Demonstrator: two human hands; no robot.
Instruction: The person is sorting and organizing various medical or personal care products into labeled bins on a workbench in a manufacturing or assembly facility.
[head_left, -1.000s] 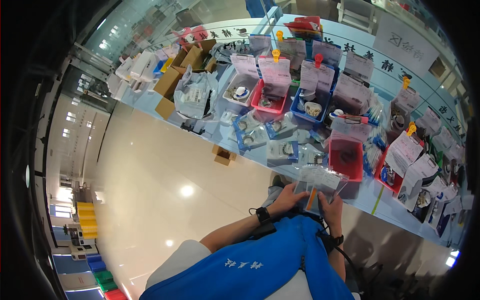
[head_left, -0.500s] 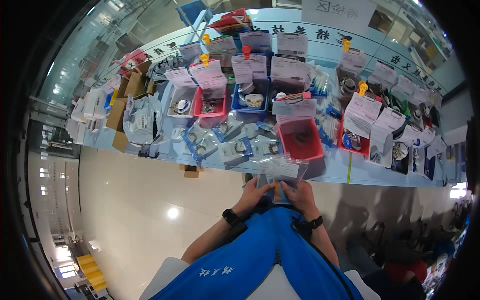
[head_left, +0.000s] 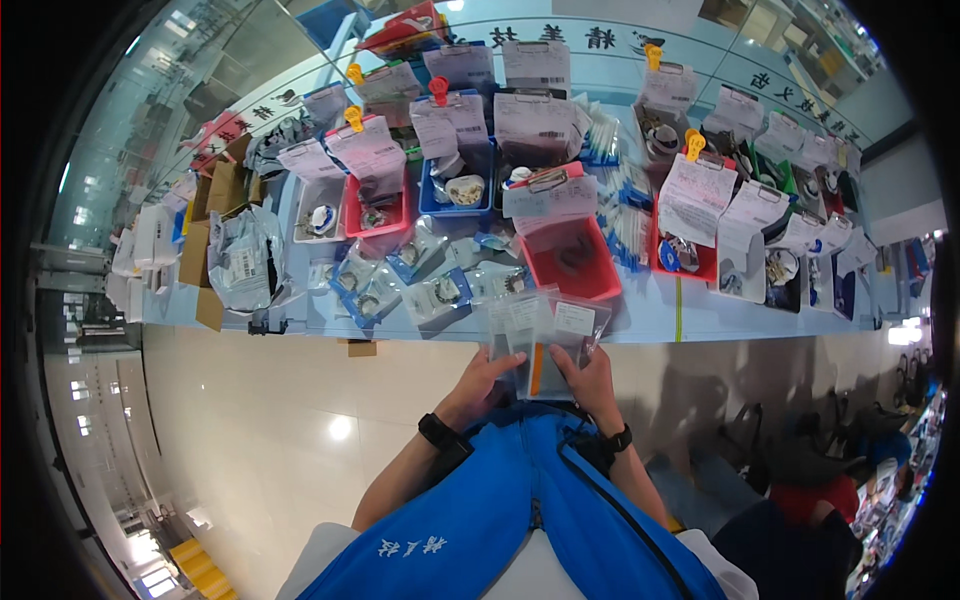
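Clear plastic bags point(head_left: 552, 335) are held in front of the person's chest, at the near side of the table point(head_left: 650, 312), reaching up toward twelve o'clock from the fingers of both hands. Their long axis runs roughly from six to twelve, and the upper ends fan out between eleven and one. The left hand point(head_left: 476, 384) grips the stack from about eight o'clock, thumb laid on the front; the right hand point(head_left: 592, 385) grips from about four, its thumb just beside an orange strip point(head_left: 537, 370) that shows near the bags' lower end. The fingers behind the plastic are hidden. From the right hand the red bin point(head_left: 590, 292) lies close to twelve, from the left nearer one, so the right is slightly closer to it; the bags' tops overlap the bin's near edge in this view. Small packaged parts point(head_left: 438, 294) lie at eleven from the left hand. Compared with half a second ago, the bags are spread wider, with more than one white label point(head_left: 574, 318) showing, the left thumb sits farther from the strip, and the table's contents have shifted toward nine in the view.
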